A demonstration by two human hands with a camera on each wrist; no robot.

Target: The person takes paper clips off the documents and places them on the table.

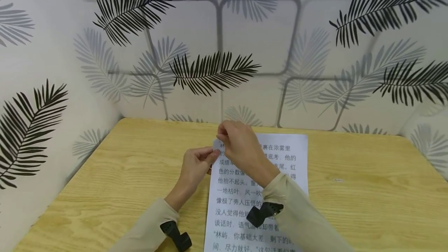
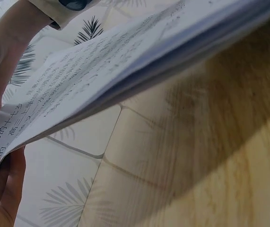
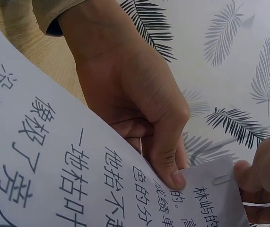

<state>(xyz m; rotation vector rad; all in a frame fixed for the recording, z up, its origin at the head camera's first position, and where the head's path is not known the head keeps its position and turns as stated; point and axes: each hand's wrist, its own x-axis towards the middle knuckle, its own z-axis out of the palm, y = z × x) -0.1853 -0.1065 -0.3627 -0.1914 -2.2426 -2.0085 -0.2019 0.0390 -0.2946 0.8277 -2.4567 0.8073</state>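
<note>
A stack of printed sheets (image 1: 227,189) lies on the table with its upper left part raised. My left hand (image 1: 197,162) pinches the stack's left edge near the top corner, the thumb (image 3: 176,179) over the print and the fingers behind. A small pale paper clip (image 3: 223,179) sits over the top edge by that corner, its rounded loop on the printed face. At the clip's outer end, my right hand (image 1: 241,143) pinches it with curled fingers; the hand covers part of the text. In the left wrist view, layered page edges (image 2: 139,78) show along the stack's side.
The sheets rest on a wood-grain table (image 1: 364,205). A pale wall covering (image 1: 255,38) with dark and grey leaf prints rises behind the table's far edge. Both wrists carry a black camera mount, one of them the left mount (image 1: 176,236).
</note>
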